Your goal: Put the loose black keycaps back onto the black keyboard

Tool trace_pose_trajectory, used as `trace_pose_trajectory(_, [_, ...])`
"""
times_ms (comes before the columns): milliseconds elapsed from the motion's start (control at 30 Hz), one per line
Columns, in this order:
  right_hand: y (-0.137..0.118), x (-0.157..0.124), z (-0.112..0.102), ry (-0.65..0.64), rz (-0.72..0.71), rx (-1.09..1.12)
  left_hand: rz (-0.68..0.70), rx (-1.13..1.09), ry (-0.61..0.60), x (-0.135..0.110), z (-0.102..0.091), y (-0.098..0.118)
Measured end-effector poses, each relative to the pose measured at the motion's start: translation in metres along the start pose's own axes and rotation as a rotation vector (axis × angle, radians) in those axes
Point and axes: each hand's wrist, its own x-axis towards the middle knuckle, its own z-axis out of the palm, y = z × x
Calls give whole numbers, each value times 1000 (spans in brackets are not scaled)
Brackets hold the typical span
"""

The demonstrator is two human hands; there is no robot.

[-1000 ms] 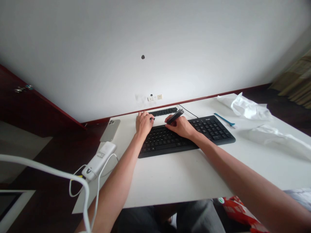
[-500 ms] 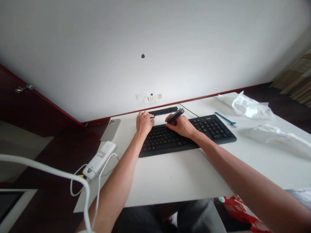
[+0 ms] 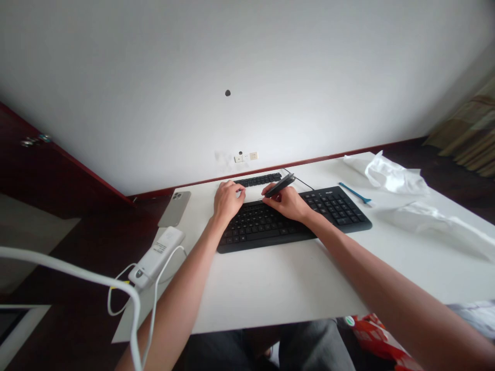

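Note:
A black keyboard (image 3: 266,226) lies on the white table in front of me. My left hand (image 3: 229,201) is over its upper left corner, fingers curled with thumb and forefinger close together; anything between them is too small to make out. My right hand (image 3: 286,202) rests above the middle of the keyboard, its fingers closed around a dark pen-shaped tool (image 3: 281,184) that slants up to the right. Behind the hands lies a narrow band of black keys (image 3: 257,180), partly covered by my left hand.
To the left lie a phone (image 3: 175,208) and a white power strip (image 3: 157,257) with cables (image 3: 131,288) hanging over the table edge. At right are a blue pry tool (image 3: 355,193) and crumpled white plastic bags (image 3: 394,172). The wall (image 3: 174,103) stands behind.
The left hand's fingertips have shifted slightly, and the small dark thing at them no longer shows. The right hand keeps its grip on the pen-shaped tool, almost still. The view has moved slightly.

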Motion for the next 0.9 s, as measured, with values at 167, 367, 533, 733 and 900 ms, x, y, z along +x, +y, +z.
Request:
trace_pose_trajectory(167, [1, 2, -1, 23, 33, 111, 49, -59, -56, -31, -23, 27])
trace_pose_trajectory(367, [-6, 4, -5, 55, 148, 317, 185, -180, -244, -65, -34, 42])
trace_pose_trajectory(533, [-11, 4, -8, 14, 247, 403, 167, -181, -358, -63, -36, 40])
trace_pose_trajectory(733, [-18, 3, -7, -52, 254, 359, 167, -143, -431, -65, -35, 45])
trace_pose_trajectory(900, [-22, 2, -4, -73, 308, 366, 114, -126, -476, -69, -29, 50])
